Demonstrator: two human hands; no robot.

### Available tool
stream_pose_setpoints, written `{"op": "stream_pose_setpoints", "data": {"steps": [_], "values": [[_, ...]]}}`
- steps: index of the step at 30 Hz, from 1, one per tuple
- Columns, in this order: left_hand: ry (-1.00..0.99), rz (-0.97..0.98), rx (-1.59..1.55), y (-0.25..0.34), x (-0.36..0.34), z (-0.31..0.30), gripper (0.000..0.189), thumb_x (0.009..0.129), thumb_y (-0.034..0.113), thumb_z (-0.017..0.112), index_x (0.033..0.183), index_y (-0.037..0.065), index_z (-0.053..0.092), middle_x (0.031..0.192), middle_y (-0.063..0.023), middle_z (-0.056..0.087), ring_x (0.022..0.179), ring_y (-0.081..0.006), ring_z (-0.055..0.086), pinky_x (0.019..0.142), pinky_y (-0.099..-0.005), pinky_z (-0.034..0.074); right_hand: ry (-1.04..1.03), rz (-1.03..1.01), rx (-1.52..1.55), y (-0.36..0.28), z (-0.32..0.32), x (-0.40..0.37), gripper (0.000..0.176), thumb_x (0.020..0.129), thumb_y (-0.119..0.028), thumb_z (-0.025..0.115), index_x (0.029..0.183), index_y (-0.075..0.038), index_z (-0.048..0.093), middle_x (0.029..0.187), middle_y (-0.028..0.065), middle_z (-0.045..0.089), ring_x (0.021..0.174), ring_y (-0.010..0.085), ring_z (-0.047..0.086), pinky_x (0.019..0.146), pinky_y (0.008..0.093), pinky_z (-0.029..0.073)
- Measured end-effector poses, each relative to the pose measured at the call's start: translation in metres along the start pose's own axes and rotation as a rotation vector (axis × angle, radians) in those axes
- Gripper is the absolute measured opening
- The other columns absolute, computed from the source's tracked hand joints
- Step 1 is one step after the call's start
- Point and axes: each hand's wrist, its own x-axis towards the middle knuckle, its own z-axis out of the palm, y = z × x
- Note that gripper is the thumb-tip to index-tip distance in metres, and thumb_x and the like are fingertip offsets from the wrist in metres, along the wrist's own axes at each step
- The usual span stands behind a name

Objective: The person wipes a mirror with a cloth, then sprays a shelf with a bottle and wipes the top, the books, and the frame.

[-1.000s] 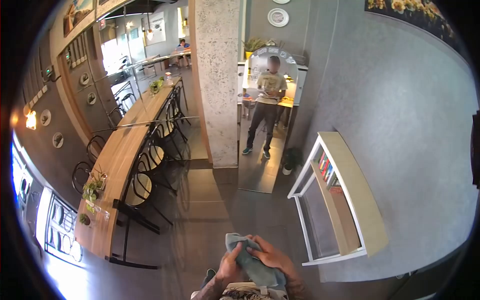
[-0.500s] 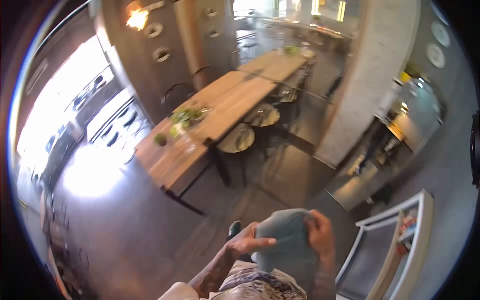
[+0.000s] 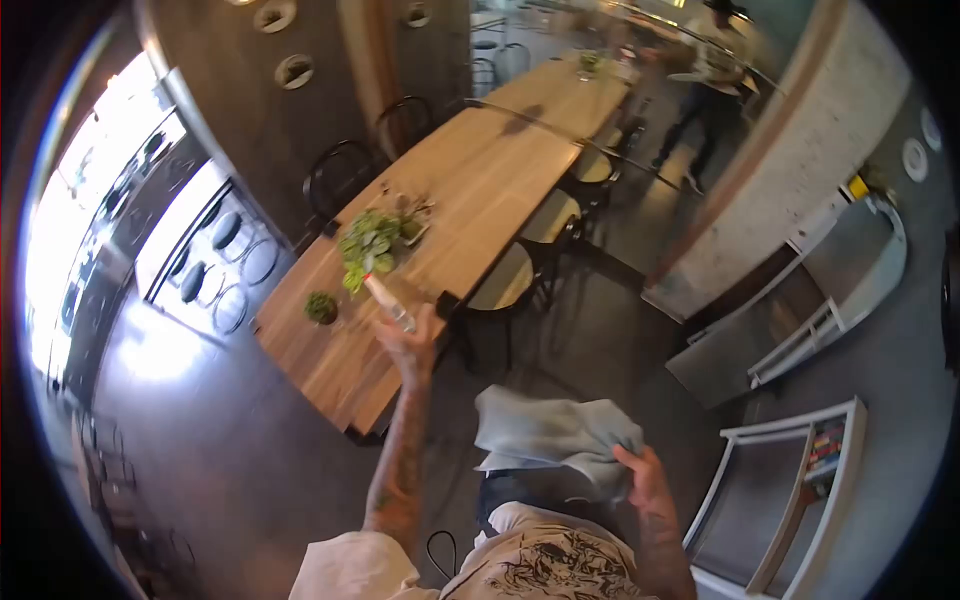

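My left hand (image 3: 408, 338) reaches out over the near end of the long wooden table (image 3: 480, 170), its fingers closed round a pale bottle (image 3: 390, 302) with a red-orange tip. Just beyond the bottle is a leafy green plant (image 3: 368, 240), and a small round plant (image 3: 320, 307) stands to its left. Close to my body, my right hand (image 3: 643, 472) grips one end of a grey-green cloth (image 3: 550, 430), which hangs loosely to the left.
Chairs (image 3: 505, 280) line the table's right side, with black chairs (image 3: 340, 180) behind it. A person (image 3: 712, 80) walks near the far end. At the right stand a concrete pillar (image 3: 780, 160) and a white-framed board (image 3: 850, 470).
My left hand has let go of the cloth, moved forward to the table and taken hold of the bottle. The cloth now hangs from my right hand. The view has come closer to the table.
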Motion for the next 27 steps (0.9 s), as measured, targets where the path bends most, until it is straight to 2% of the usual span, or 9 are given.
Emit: {"op": "stream_pose_setpoints", "data": {"steps": [3,6,9,11,17,19,21,25,27], "values": [[-0.235,-0.123,0.330,-0.070,0.042,0.051,0.071,0.086,0.038,0.081,0.129,-0.006,0.047,0.113,-0.0211,0.054,0.103,-0.0345,0.055,0.087,-0.0454,0.047,0.193,-0.158,0.041,-0.012,-0.046,-0.034,0.045,0.091,-0.020,0.074,0.126,0.004,0.062,0.113,0.0106,0.069,0.100,0.0221,0.068,0.088,0.0355,0.054],[-0.396,-0.094,0.427,-0.088,0.038,0.081,0.070,0.087,0.039,0.080,0.130,-0.006,0.048,0.114,-0.0207,0.055,0.103,-0.0337,0.056,0.088,-0.0449,0.048,0.484,-0.310,0.103,-0.008,-0.078,-0.094,0.045,0.090,-0.020,0.074,0.125,0.006,0.062,0.115,0.0106,0.068,0.104,0.0223,0.067,0.091,0.0351,0.053],[-0.436,-0.039,0.484,-0.086,0.020,0.104,0.069,0.088,0.039,0.079,0.131,-0.006,0.049,0.115,-0.0203,0.056,0.104,-0.0329,0.057,0.088,-0.0445,0.048,0.756,-0.414,0.217,0.015,-0.115,-0.158,0.046,0.092,-0.020,0.072,0.127,0.007,0.060,0.116,0.0111,0.068,0.109,0.0226,0.065,0.095,0.0357,0.052],[-0.437,-0.009,0.505,-0.077,0.018,0.117,0.069,0.088,0.039,0.078,0.132,-0.006,0.049,0.116,-0.0200,0.057,0.104,-0.0324,0.058,0.089,-0.0441,0.049,0.876,-0.569,0.377,0.027,-0.123,-0.188,0.044,0.094,-0.020,0.069,0.128,0.007,0.058,0.116,0.0122,0.068,0.108,0.0249,0.066,0.095,0.0379,0.054],[-0.380,0.015,0.515,-0.053,0.010,0.110,0.068,0.090,0.040,0.076,0.133,-0.005,0.051,0.118,-0.0193,0.059,0.105,-0.0308,0.060,0.090,-0.0432,0.050,1.165,-0.643,0.722,0.083,-0.172,-0.282,0.039,0.096,-0.017,0.062,0.130,0.003,0.057,0.118,0.0157,0.067,0.105,0.0300,0.068,0.093,0.0427,0.056],[-0.342,0.037,0.478,-0.033,0.001,0.102,0.068,0.090,0.041,0.075,0.134,-0.005,0.052,0.119,-0.0190,0.059,0.105,-0.0303,0.060,0.090,-0.0429,0.050,1.183,-0.643,0.751,0.076,-0.179,-0.306,0.038,0.095,-0.013,0.063,0.129,0.002,0.057,0.117,0.0144,0.068,0.104,0.0298,0.069,0.089,0.0426,0.058],[-0.303,0.089,0.404,-0.003,-0.015,0.093,0.067,0.091,0.041,0.075,0.135,-0.005,0.052,0.120,-0.0187,0.060,0.106,-0.0298,0.061,0.091,-0.0426,0.051,1.285,-0.674,0.488,0.069,-0.187,-0.328,0.038,0.093,-0.012,0.067,0.127,0.004,0.058,0.113,0.0136,0.069,0.097,0.0267,0.071,0.084,0.0413,0.059],[-0.227,0.208,0.093,0.091,-0.070,0.067,0.067,0.092,0.041,0.073,0.136,-0.005,0.053,0.121,-0.0182,0.062,0.107,-0.0287,0.062,0.092,-0.0420,0.051,1.062,-0.695,0.528,0.069,-0.244,-0.384,0.046,0.090,0.000,0.066,0.133,0.004,0.054,0.116,0.0155,0.068,0.101,0.0263,0.071,0.086,0.0403,0.060],[-0.270,0.249,-0.103,0.152,-0.115,0.050,0.067,0.092,0.042,0.073,0.136,-0.005,0.054,0.122,-0.0179,0.062,0.107,-0.0282,0.063,0.092,-0.0417,0.052,0.964,-0.679,0.582,0.064,-0.268,-0.414,0.048,0.089,0.007,0.061,0.136,0.005,0.052,0.117,0.0170,0.068,0.102,0.0273,0.071,0.092,0.0404,0.059]]}}
